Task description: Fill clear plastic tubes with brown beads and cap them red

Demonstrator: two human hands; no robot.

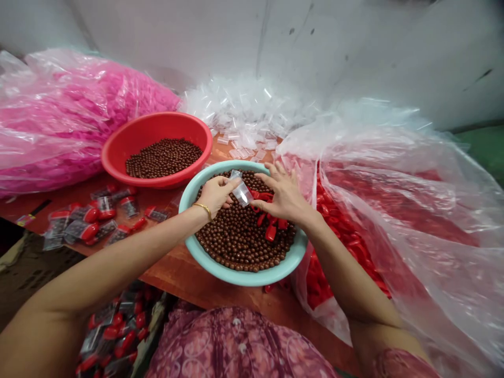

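Observation:
My left hand (216, 197) pinches a small clear plastic container (241, 192) above a pale blue basin (244, 281). Brown round beads (236, 239) fill much of that basin. My right hand (284, 193) is on the other side of the container, its fingers spread and its thumb near the container's lower end. Under the right palm, several red plastic caps (271, 231) lie on the beads. Whether the right fingertips touch a cap or the container, I cannot make out.
A red basin (157, 181) of brown beads stands at the back left. Filled containers with red caps (84, 223) lie left, more in a box (118, 336) below. Clear containers (252, 115) are heaped behind; bags hold pink pieces (98, 94) and red caps (346, 247).

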